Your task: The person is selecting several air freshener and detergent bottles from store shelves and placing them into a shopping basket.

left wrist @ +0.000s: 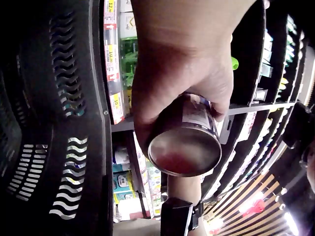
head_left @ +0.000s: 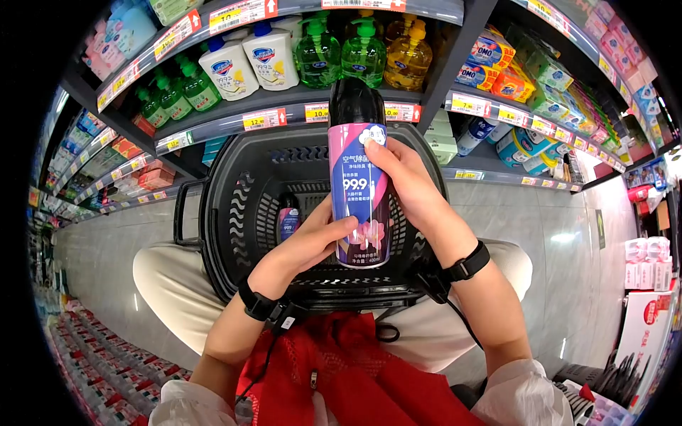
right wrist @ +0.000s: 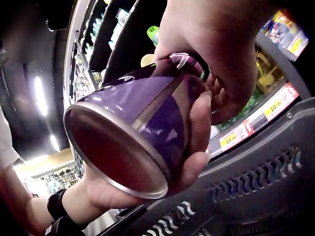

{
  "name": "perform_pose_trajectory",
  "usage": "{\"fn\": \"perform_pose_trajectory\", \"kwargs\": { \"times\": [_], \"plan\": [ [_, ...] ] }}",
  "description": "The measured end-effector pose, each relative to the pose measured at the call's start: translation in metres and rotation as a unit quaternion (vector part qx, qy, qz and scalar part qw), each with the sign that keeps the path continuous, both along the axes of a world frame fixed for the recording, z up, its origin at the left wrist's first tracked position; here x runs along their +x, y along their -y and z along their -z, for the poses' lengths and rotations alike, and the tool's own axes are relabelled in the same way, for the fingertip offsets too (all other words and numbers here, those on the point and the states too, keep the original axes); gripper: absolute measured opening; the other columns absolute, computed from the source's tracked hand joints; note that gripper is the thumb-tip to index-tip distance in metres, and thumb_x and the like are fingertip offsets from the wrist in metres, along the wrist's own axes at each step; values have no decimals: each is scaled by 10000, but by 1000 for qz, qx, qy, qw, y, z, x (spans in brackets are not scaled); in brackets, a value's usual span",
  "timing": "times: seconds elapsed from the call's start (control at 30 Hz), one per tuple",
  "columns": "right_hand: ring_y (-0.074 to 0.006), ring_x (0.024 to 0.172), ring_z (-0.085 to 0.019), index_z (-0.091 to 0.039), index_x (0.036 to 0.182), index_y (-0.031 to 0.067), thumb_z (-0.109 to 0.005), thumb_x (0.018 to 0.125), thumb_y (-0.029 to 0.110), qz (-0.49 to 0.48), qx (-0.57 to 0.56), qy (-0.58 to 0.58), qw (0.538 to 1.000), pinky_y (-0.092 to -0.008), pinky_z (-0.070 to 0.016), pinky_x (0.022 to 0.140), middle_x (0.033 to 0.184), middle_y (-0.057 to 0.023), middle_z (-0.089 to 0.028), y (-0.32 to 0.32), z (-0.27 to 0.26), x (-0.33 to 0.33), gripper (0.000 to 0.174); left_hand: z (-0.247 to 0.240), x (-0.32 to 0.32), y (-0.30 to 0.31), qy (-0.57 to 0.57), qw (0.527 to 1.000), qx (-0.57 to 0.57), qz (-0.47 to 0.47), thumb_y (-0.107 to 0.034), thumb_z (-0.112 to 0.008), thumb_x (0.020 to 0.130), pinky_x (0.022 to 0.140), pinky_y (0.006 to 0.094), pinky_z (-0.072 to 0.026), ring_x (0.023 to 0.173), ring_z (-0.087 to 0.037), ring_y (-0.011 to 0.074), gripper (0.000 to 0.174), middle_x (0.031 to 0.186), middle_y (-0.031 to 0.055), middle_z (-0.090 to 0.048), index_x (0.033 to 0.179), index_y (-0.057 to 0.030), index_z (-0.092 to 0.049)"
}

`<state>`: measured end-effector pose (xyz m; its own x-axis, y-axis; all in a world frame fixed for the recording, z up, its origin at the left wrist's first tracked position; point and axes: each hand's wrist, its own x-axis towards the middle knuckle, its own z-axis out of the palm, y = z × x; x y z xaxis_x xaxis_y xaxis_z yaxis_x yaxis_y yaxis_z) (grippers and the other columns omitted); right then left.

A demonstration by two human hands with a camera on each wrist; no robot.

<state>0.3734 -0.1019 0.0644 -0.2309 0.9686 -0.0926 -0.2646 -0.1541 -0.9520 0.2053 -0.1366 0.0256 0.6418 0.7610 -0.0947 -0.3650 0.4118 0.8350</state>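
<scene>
An aerosol can of air freshener [head_left: 359, 192], purple and pink with a black cap, is held upright over the shopping basket, its printed label facing me. My left hand [head_left: 302, 245] grips its lower part, thumb across the front. Higher up, near the cap, my right hand [head_left: 406, 177] holds the other side with its thumb on the label. The can's metal base [left wrist: 184, 152] shows in the left wrist view, and its purple side [right wrist: 147, 101] in the right wrist view. A second, similar can [head_left: 288, 221] stands inside the black basket [head_left: 213, 234].
Shelves with price tags [head_left: 263, 119] rise just beyond the basket. They hold white pump bottles [head_left: 229, 69], green pump bottles [head_left: 317, 53] and, to the right, orange detergent packs [head_left: 511, 84]. The basket sits between my legs [head_left: 167, 284] on the grey tiled floor [head_left: 568, 263].
</scene>
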Motion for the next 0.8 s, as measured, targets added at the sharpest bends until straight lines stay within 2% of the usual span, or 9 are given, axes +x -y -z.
{"fn": "perform_pose_trajectory", "kwargs": {
  "times": [0.13, 0.17, 0.2, 0.3, 0.43, 0.57, 0.63, 0.77, 0.8],
  "plan": [
    [-92, 805, -572, -534, 1070, -23, -652, 812, 373, 19, 10, -3, 1000, -232, -456, 704, 922, -59, -615, -1, -1, 1, 487, -4, 2, -1, -35, 999, 29, -5, -228, -625, 847, 967, 408, -419, 1160, -499, 306, 654, 1265, 178, -469, 1344, -11, -261],
    [-105, 826, -573, -533, 1074, -33, -663, 803, 370, 24, 11, 2, 1000, -241, -452, 740, 941, -74, -613, -1, -1, 1, 503, -7, 4, -1, -78, 996, 39, -9, -158, -614, 851, 940, 369, -432, 1090, -541, 235, 595, 1195, 144, -515, 1325, -13, -285],
    [-117, 846, -575, -531, 1077, -42, -674, 794, 368, 29, 12, 7, 999, -249, -448, 777, 959, -88, -611, -2, 0, 2, 518, -10, 4, 0, -78, 996, 39, -9, -158, -614, 851, 940, 369, -432, 1090, -541, 235, 595, 1195, 144, -515, 1325, -13, -285],
    [-133, 855, -581, -508, 1080, -70, -719, 757, 336, 58, 21, 40, 997, -253, -457, 784, 970, -113, -605, -5, 2, 3, 560, -19, 7, 6, -141, 988, 59, -36, -92, -584, 854, 830, 275, -447, 898, -544, 111, 488, 998, 55, -563, 1268, -10, -339],
    [-146, 862, -589, -450, 1104, -102, -767, 713, 264, 95, 51, 79, 991, -269, -478, 771, 969, -134, -601, -8, 11, 2, 623, -8, 9, -3, -265, 960, 74, -50, -104, -621, 834, 789, 240, -439, 871, -522, 76, 509, 995, 31, -544, 1258, 5, -361],
    [-146, 855, -591, -446, 1106, -101, -765, 715, 275, 121, 56, 122, 984, -268, -480, 766, 968, -133, -600, -9, 15, 0, 629, 5, 20, -4, -269, 953, 74, -118, -112, -661, 801, 785, 238, -440, 876, -518, 76, 554, 1022, 32, -534, 1254, 4, -365],
    [-144, 832, -598, -430, 1116, -106, -770, 707, 287, 154, 36, 124, 980, -264, -481, 763, 942, -122, -605, -8, 13, -1, 662, 11, 25, -3, -275, 936, 152, -158, -120, -704, 758, 799, 251, -443, 904, -527, 91, 614, 1058, 42, -536, 1255, 3, -365],
    [-123, 764, -592, -496, 1075, -87, -707, 775, 334, 149, 7, 99, 984, -212, -467, 706, 905, -89, -611, -13, 16, 5, 559, -1, 22, -11, -317, 931, 137, -121, -98, -699, 747, 839, 275, -449, 952, -543, 121, 622, 1054, 66, -554, 1263, 7, -369],
    [-117, 750, -585, -521, 1059, -79, -680, 800, 348, 109, -19, 68, 992, -192, -458, 681, 901, -81, -610, -11, 9, 9, 525, -5, 15, -15, -206, 972, 55, -94, -96, -660, 777, 844, 283, -455, 947, -557, 139, 566, 1050, 78, -565, 1258, 5, -380]
  ]
}}
